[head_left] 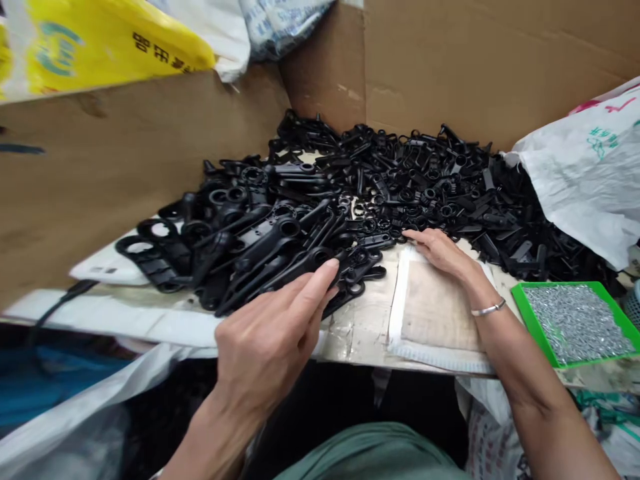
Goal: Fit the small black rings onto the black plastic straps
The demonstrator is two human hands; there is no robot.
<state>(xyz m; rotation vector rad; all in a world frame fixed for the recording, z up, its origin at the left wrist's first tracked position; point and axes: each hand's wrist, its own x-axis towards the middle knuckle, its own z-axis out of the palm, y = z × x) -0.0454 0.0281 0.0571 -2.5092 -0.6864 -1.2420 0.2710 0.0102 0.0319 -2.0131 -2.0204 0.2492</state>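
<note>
A big heap of black plastic parts point(350, 200) covers the back of a taped cardboard work surface point(360, 327). My left hand point(273, 333) reaches forward with its fingers stretched out, fingertips resting on long black arm pieces point(280, 260) at the heap's near edge. My right hand point(440, 253) lies flat on a worn cloth pad point(435, 313), its fingertips touching small black ring parts point(380, 230). A silver bangle point(487, 309) circles the right wrist. Neither hand grips anything.
A green tray point(533, 320) full of small metal screws sits at the right. Cardboard walls point(125, 167) enclose the left and back. A white plastic bag point(585, 173) spills parts at the right; a yellow bag point(100, 40) lies top left. A white device point(105, 267) with a cable lies left.
</note>
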